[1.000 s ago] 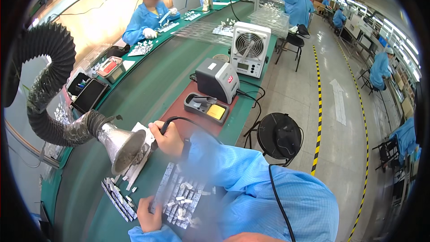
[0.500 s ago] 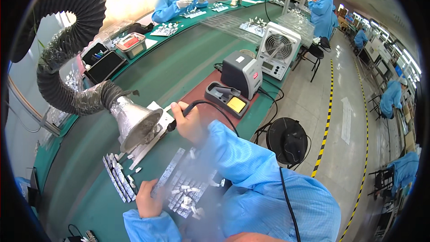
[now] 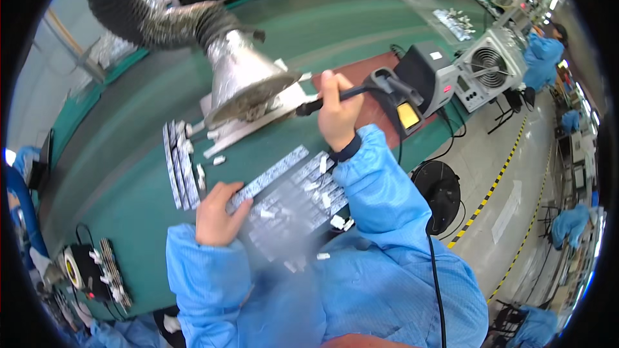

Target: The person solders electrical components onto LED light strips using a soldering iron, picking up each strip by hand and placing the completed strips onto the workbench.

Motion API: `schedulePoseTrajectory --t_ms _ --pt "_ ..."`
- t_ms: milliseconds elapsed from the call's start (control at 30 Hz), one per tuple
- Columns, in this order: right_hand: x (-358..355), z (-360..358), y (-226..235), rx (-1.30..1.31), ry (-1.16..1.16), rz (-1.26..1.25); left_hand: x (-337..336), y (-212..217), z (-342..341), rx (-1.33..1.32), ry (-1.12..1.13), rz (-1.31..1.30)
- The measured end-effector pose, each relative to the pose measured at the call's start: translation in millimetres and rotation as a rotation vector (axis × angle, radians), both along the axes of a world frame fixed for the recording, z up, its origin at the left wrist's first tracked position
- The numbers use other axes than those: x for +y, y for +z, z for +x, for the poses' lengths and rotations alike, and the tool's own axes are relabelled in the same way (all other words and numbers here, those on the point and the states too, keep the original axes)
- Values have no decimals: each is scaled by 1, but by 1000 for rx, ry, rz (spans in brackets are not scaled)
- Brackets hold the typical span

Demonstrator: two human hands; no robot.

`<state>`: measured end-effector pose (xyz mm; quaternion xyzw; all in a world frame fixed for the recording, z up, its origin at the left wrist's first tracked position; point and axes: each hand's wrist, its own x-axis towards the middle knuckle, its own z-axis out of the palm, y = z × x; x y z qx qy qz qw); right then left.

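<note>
My right hand (image 3: 340,116) is closed around the dark handle of a soldering iron (image 3: 311,107), beside the metal fume hood (image 3: 242,77). The iron's front end points left, toward white parts under the hood's rim; its tip cannot be made out. My left hand (image 3: 219,214) pinches the near end of a long speckled circuit board strip (image 3: 274,173) between thumb and fingers. Right of that strip lies a panel of similar boards (image 3: 316,187) with small white connectors on it, partly blurred by haze. More board strips (image 3: 180,164) lie beyond my left hand.
A soldering station (image 3: 427,77), an iron stand with yellow sponge (image 3: 407,116) and a white fan unit (image 3: 488,67) stand to the right. A flexible black duct (image 3: 174,29) hangs at upper left. A black stool (image 3: 437,193) is on the floor at right.
The view has tilted down and turned, so the bench things sit higher and further right. My right hand still grips the iron by the hood; my left stays at the strip's end.
</note>
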<state>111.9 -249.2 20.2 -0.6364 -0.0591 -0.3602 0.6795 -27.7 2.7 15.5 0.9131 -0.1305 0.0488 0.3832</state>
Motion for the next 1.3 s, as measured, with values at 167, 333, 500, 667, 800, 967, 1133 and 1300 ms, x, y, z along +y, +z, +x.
schedulePoseTrajectory --t_ms 167,333,500,667,800,967,1133,1300 --pt "-2 -2 7 13 19 47 5 -3 2 10 45 -16" --pt "3 -4 10 25 16 38 9 -5 2 91 132 -105" --pt "2 -6 7 24 13 19 10 -8 2 94 151 -54" --pt "1 -3 7 7 -9 19 8 -5 0 104 167 -64" --pt "2 -6 8 1 20 35 8 -6 3 96 161 -57" --pt "3 -6 10 2 1 17 9 -7 2 81 150 -46" --pt "1 -6 9 -33 15 40 5 -2 2 71 218 -133" --pt "11 -20 17 -129 101 131 7 -17 10 -38 249 -189"
